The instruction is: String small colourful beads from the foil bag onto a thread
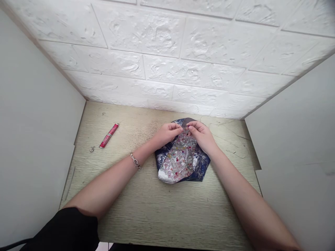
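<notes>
A clear bag of small mixed beads [180, 157], mostly pale with some pink, red and yellow ones, lies on a dark blue patterned wrapper [202, 165]. Above the bag's far end, my right hand [202, 136] pinches a small dark purple bead [188, 126] between thumb and finger. Close to its left, my left hand [169, 134] is closed in a pinch near the bag's upper part. Whatever sits between the left fingertips is too small to make out. The two sets of fingertips are a short gap apart.
A red tube-like packet [109, 135] lies on the wooden tabletop [157, 212] at the left. Small metallic bits [92, 149] are near it. Thin loose thread [230, 134] trails at the back right. A white brick-patterned wall [162, 69] and grey side panels [295, 132] enclose the table.
</notes>
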### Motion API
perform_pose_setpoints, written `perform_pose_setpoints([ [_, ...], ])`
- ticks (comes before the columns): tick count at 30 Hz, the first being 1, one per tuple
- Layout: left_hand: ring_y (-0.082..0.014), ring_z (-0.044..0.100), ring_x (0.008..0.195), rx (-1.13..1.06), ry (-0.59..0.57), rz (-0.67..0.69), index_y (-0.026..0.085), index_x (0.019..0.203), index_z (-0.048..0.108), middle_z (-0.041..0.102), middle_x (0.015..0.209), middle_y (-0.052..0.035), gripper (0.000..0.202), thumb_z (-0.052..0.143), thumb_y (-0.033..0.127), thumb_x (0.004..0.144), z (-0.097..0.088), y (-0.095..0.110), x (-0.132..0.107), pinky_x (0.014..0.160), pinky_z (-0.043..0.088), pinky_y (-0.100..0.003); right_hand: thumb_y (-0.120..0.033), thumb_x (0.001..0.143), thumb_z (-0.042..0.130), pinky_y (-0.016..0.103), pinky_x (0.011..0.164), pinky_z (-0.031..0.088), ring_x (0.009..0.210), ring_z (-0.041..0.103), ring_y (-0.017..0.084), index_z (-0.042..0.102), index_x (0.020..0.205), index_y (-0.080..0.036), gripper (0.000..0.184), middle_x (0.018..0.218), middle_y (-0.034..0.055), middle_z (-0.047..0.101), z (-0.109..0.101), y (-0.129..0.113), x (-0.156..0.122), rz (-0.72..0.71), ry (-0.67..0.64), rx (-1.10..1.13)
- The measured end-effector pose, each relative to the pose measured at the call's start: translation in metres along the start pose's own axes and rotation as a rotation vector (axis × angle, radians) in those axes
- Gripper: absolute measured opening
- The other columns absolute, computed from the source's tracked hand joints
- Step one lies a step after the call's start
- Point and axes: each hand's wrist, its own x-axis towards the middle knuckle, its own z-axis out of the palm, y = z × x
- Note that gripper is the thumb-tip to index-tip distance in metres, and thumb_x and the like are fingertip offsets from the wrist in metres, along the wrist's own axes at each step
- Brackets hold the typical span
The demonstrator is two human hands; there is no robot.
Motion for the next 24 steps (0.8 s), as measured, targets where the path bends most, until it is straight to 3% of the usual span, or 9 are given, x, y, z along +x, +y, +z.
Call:
perform_pose_setpoints([
  [8,-0.0031,0.028,0.04,0.026,0.066,0.037,0.014,0.068,0.055,0.034,0.042,0.008,0.022,0.057,0.036,0.066,0.0023,0.0023,-0.002,0.045,0.024,-0.02,-0.036,0.072,0.049,0.021,0.061,0.039,0.059,0.046,0.007,0.051,0.09,-0.016,0.027,0.075,-0.0007,0.053,-0.0011,0.0056,0.0006,0.017,-0.011,0.003],
  [24,-0.0025,0.031,0.045,0.167,0.082,0.062,0.012,0.071,0.056,0.044,0.054,0.0042,0.025,0.054,0.037,0.069,0.003,-0.0007,-0.0024,0.043,0.022,-0.019,-0.031,0.067,0.058,0.022,0.056,0.038,0.054,0.046,0.007,0.058,0.078,-0.018,0.016,0.064,-0.0035,0.053,0.001,0.0069,0.0013,0.009,-0.028,0.091],
])
